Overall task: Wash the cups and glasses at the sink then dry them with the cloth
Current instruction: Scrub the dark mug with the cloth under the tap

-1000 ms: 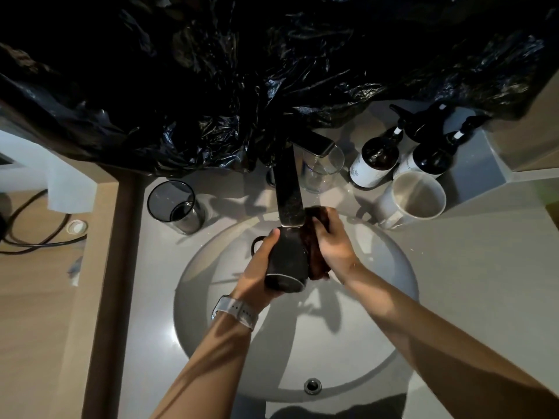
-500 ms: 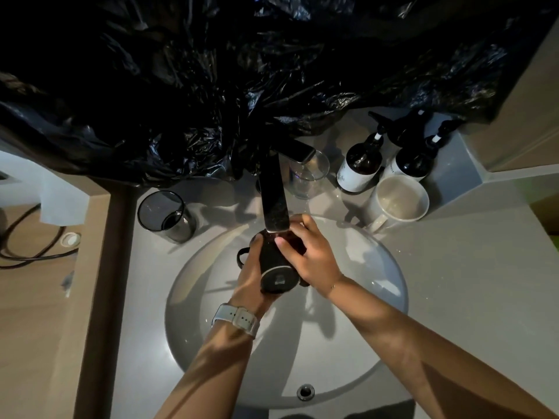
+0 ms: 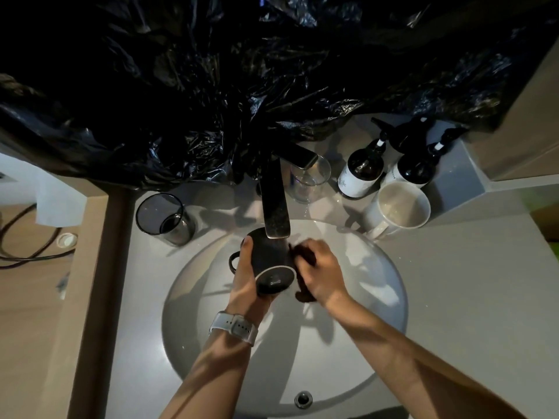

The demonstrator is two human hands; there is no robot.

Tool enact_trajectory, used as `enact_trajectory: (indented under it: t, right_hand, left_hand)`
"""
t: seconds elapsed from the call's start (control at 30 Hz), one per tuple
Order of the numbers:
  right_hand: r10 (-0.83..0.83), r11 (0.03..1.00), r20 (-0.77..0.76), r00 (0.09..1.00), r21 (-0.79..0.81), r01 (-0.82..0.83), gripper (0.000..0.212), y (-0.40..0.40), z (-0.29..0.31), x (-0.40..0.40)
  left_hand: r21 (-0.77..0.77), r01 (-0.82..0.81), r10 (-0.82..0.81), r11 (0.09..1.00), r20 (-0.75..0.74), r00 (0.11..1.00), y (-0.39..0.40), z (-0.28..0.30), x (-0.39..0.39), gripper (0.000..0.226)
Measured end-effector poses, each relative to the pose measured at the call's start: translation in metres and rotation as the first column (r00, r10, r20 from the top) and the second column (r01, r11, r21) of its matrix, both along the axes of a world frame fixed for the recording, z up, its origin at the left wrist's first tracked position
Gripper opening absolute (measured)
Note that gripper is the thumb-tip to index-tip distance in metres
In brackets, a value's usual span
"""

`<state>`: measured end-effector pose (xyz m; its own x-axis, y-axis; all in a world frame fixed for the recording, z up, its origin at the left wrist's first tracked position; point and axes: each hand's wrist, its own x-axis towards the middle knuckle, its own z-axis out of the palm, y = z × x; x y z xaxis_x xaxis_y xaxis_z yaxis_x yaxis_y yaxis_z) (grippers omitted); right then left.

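From the head view, our left hand (image 3: 246, 279) grips the black mug (image 3: 271, 261) under the faucet (image 3: 274, 207) while our right hand (image 3: 320, 273) closes on a dark cloth (image 3: 302, 285) against it. White mug (image 3: 399, 208) and two glasses wait on the counter (image 3: 453, 282); we judge most work remains.

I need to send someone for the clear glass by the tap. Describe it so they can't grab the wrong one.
Start at the sink and follow the tap to its base. The clear glass stands just right of it, partly under the tap's lever, left of the two pump bottles. Unlike the dark-tinted glass left of the tap and the white mug, it is colourless and has no handle.
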<state>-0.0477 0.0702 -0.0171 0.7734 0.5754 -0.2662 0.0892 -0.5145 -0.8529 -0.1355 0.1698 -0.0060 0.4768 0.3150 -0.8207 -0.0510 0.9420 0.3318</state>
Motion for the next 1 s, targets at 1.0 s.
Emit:
enact_trajectory:
  t: [1.0]
  right_hand:
    - [-0.122,0.992,-0.536,0.835,-0.037,0.121,0.052,-0.016,0.015,-0.016]
  left_hand:
    - [0.45,0.241,-0.202,0.86,-0.133,0.97,0.001,-0.007,-0.015,0.045]
